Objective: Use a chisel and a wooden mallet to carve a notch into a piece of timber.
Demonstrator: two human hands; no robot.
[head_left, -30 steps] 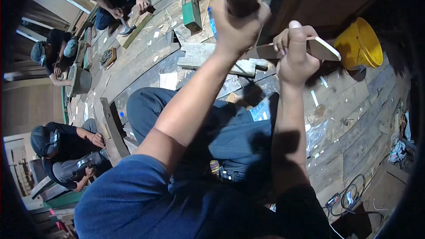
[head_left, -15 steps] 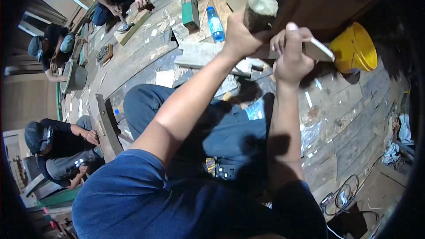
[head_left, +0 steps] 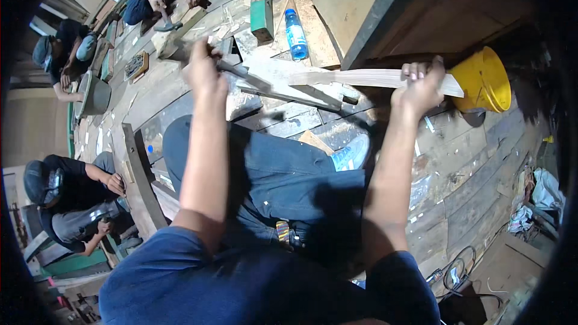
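Observation:
My left hand (head_left: 205, 75) is closed round a motion-blurred tool, raised left of centre. A thick wooden end (head_left: 173, 46) of it sticks out to the left of the hand, and a narrow darker part (head_left: 250, 77) slants down to the right; its exact kind is unclear. A pale wooden slat (head_left: 355, 78) is gripped by my right hand (head_left: 421, 87) near its right end. The slat's left end lies over a notched timber (head_left: 289, 96) on the floor, though whether they touch is unclear. My legs are folded under my arms, with one shoe (head_left: 354, 151) showing.
A blue-capped bottle (head_left: 295, 34) and a green timber (head_left: 261, 9) lie beyond the notched timber. At the right stands a yellow bucket (head_left: 484, 81), beside a large wooden panel (head_left: 355, 9). Co-workers sit at the left, one with a hammer (head_left: 168, 25), near a nail tray (head_left: 137, 66).
My left hand has swung left with the tool, away from my right hand. The right hand has shifted slightly right, and the slat now lies lengthwise across the view.

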